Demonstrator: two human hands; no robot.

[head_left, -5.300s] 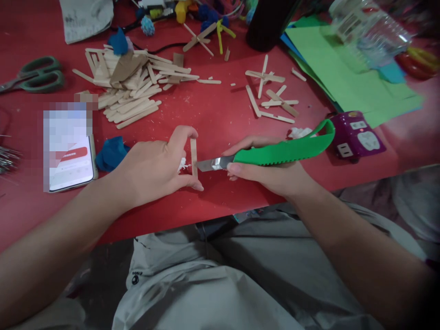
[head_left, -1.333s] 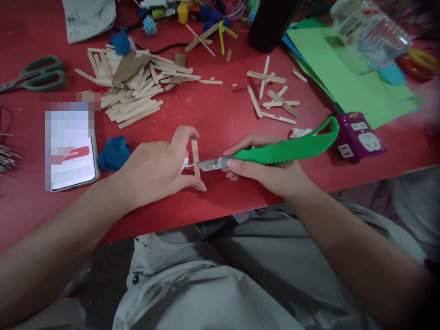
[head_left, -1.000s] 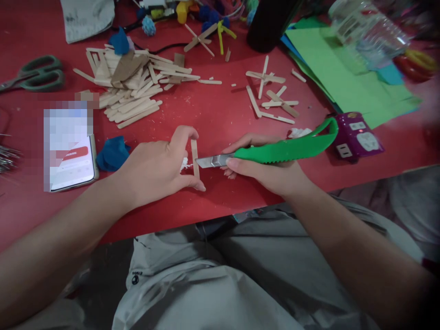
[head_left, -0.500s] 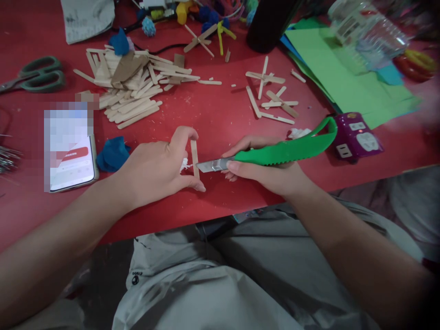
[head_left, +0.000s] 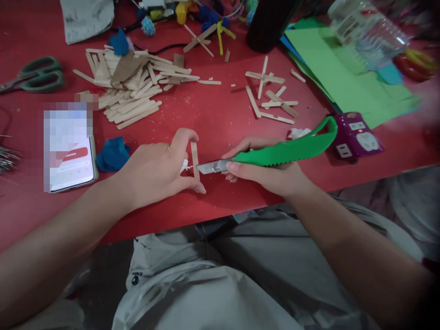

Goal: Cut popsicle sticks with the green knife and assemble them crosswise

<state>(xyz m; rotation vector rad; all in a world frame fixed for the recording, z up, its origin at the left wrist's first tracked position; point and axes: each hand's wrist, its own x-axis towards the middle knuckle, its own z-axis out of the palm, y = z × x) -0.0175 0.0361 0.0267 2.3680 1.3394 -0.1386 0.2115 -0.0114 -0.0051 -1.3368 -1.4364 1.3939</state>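
Between the thumb and a finger of my left hand [head_left: 160, 167] a wooden craft stick [head_left: 195, 160] is held by its two ends. My right hand [head_left: 264, 167] grips a green utility knife [head_left: 285, 149] near its metal front. The blade points left, its tip at or very close to the middle of the stick; whether it touches I cannot tell. A bit of white crumpled material [head_left: 185, 166] shows by my left palm, partly hidden by the fingers.
Behind my hands lies a pile of craft sticks [head_left: 137, 101], with crossed sticks [head_left: 264, 78] to its right. A phone [head_left: 70, 156], blue crumpled paper [head_left: 112, 154] and scissors [head_left: 41, 75] are at left. A purple power socket [head_left: 357, 136] and green paper [head_left: 343, 68] are at right.
Almost nothing differs. The blade tip sits about level with the stick as before, with only a very slight shift of my left hand and the stick downward in view.
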